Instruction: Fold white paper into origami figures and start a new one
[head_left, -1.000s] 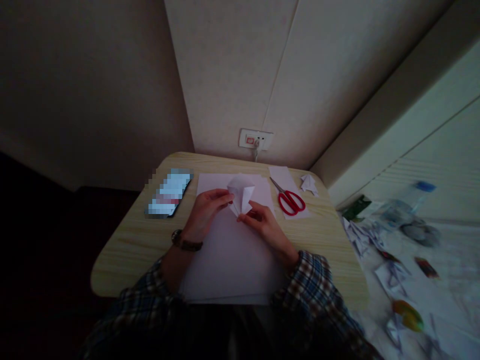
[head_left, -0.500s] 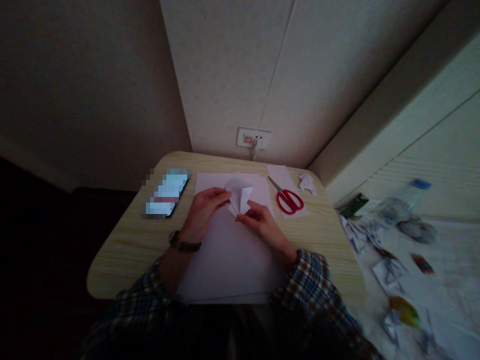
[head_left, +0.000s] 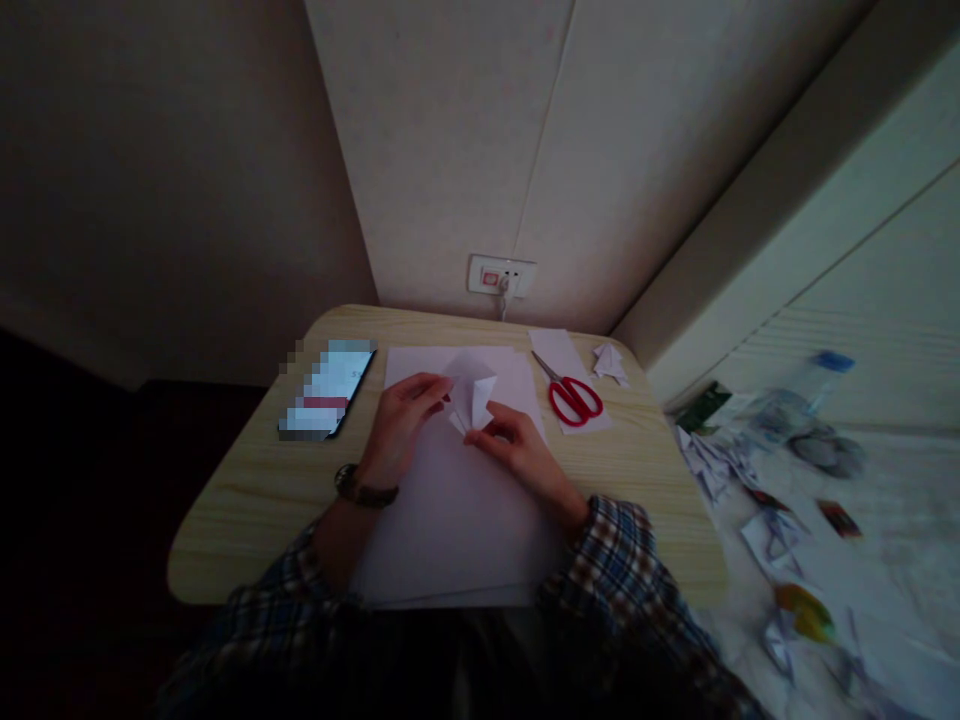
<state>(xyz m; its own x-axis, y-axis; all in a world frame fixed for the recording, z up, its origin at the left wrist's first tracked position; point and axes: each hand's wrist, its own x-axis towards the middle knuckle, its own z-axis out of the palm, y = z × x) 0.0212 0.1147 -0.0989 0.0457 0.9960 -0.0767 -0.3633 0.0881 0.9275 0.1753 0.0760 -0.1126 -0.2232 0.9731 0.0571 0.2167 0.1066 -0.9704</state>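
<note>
A small piece of white folded paper [head_left: 482, 394] is held up over a stack of white paper sheets [head_left: 457, 530], its flaps standing partly apart. My right hand [head_left: 517, 447] pinches its lower tip between thumb and fingers. At the paper's left edge, my left hand [head_left: 405, 415] has thumb and forefinger closed on it; the exact contact is hard to see. Red-handled scissors [head_left: 574, 400] lie to the right on a white paper strip [head_left: 555, 348]. Beyond them sits a small folded paper figure [head_left: 610, 364].
A phone [head_left: 326, 390] with a blurred screen lies on the left of the wooden table [head_left: 240, 520]. On the wall behind is a socket [head_left: 501, 276] with a plug. Lower right, a plastic bottle [head_left: 802, 395] and several folded papers [head_left: 709, 462] lie on a white surface.
The view has shifted slightly, so everything sits a little further left. Both hands keep the folded paper in nearly the same place, and its flaps have changed angle a little.
</note>
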